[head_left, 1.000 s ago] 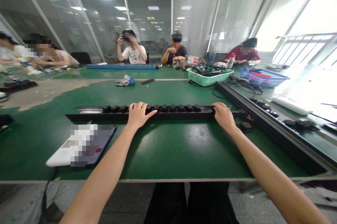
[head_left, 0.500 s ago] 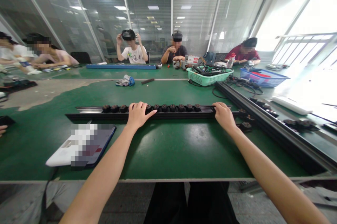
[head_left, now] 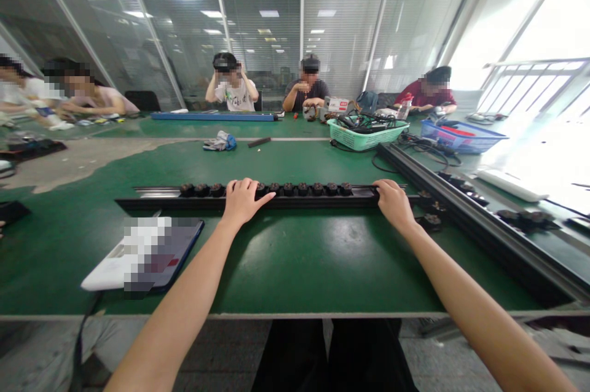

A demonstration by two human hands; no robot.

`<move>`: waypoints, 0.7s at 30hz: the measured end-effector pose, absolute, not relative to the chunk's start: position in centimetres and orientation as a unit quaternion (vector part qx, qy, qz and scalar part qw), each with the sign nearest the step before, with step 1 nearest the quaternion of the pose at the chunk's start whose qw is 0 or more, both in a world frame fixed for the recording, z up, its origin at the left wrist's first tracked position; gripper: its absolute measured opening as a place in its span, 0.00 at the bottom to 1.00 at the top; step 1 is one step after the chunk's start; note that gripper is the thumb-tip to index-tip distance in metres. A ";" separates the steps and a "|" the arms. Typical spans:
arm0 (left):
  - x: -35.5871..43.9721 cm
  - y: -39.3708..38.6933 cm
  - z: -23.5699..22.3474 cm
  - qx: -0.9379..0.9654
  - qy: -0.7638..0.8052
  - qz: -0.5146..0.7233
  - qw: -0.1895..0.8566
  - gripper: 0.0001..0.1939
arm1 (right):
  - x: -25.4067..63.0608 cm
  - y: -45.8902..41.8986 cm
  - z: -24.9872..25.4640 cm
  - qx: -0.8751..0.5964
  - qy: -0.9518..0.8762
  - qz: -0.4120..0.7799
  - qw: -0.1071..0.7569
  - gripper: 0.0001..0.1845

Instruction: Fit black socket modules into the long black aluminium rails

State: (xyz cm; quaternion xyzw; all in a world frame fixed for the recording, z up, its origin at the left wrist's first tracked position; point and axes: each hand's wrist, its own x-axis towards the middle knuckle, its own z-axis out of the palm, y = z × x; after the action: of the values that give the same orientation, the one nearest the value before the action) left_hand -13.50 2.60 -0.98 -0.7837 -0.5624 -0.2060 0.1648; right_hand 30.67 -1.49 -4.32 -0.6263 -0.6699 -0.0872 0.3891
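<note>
A long black rail lies crosswise on the green table, with a row of round black socket-like modules set along its channel. My left hand is closed over the rail left of its middle, its fingers over the far side and its thumb pointing right along the modules. It hides some of the modules. Near the rail's right end, my right hand grips the edge with bent fingers; the fingertips are partly hidden. Just right of that hand, loose black modules lie on the table.
A second long rail runs diagonally on the right. At the left front lie a white device and a phone. Farther back are a glove, a green basket of cables and a blue basket. Several people sit around the table.
My hands and the rail have not visibly moved. Across the table, one person's hands have shifted slightly at their headgear. At the left edge, another person's hand has mostly slipped out of view.
</note>
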 end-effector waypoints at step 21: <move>-13.5 2.5 -0.9 -0.783 -0.567 -0.200 0.163 0.38 | 31.6 -1.2 -4.8 -0.627 -0.667 -0.092 0.391 0.21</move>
State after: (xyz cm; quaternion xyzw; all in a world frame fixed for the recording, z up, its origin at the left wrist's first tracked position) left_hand -13.49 2.53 -0.91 -0.7825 -0.5666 -0.2001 0.1630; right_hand 31.63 -1.17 -4.79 -0.6274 -0.6671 -0.0924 0.3909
